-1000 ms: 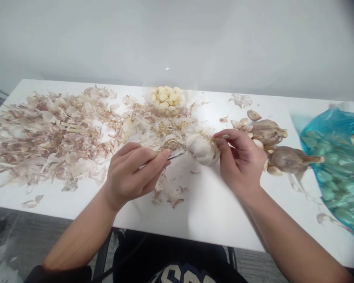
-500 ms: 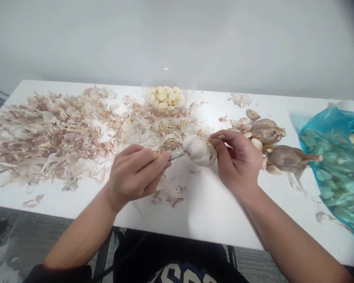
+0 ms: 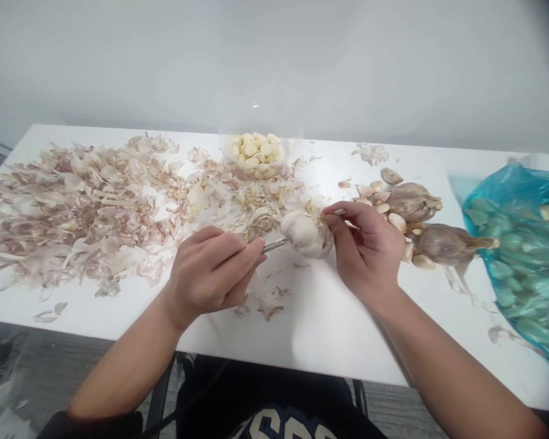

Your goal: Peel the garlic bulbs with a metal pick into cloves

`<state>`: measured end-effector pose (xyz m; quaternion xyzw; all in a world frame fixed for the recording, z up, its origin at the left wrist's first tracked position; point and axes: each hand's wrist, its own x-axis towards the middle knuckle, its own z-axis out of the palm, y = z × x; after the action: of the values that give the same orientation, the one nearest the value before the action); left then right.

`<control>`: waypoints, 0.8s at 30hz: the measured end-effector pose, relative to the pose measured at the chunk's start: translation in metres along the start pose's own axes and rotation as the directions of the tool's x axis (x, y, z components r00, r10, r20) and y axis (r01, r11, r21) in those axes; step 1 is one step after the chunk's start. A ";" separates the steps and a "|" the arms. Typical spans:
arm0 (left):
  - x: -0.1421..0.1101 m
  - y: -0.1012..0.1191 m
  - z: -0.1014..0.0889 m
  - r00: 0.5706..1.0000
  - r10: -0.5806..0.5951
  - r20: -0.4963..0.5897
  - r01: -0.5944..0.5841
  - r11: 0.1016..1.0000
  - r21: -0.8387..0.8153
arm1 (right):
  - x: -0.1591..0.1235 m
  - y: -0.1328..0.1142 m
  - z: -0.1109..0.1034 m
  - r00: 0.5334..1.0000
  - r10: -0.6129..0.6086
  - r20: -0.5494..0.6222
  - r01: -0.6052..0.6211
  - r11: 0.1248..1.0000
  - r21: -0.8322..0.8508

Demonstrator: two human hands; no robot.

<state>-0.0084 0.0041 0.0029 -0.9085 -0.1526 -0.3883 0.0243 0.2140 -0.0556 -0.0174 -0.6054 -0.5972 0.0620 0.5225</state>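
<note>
My right hand (image 3: 370, 250) pinches a white garlic bulb (image 3: 306, 235) by its short stem, between thumb and forefinger, holding it above the table. A slim metal tool with a narrow pointed end (image 3: 274, 245) sticks out of my closed left hand (image 3: 217, 268). Its tip meets or nearly meets the bulb's left side; whether it goes in I cannot tell. The rest of the tool is hidden by my fingers. Behind the bulb stands a clear bowl of peeled garlic cloves (image 3: 256, 152). Loose papery garlic skins (image 3: 238, 201) lie under and around it.
A large heap of garlic skins (image 3: 82, 213) covers the left of the white table (image 3: 338, 341). Right of my hands lie two brownish garlic bulbs (image 3: 448, 242) and several unpeeled cloves (image 3: 397, 222). A blue plastic bag (image 3: 521, 262) with garlic inside occupies the far right.
Little differs. The view has shifted very slightly, and both hands keep the same grip on the bulb and the metal tool.
</note>
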 end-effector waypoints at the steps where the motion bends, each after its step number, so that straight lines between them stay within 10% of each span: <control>1: 0.000 0.000 0.000 1.000 0.001 0.002 -0.001 1.000 0.001 | 0.000 0.000 0.000 1.000 0.002 0.003 -0.002 1.000 -0.001; 24: 0.003 0.017 0.013 0.998 -0.039 0.041 0.043 0.995 -0.095 | -0.003 0.003 0.006 0.992 0.042 -0.122 -0.044 0.999 -0.014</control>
<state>0.0075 -0.0090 -0.0027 -0.9127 -0.1527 -0.3779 -0.0303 0.2110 -0.0535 -0.0235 -0.6249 -0.5517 0.0313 0.5515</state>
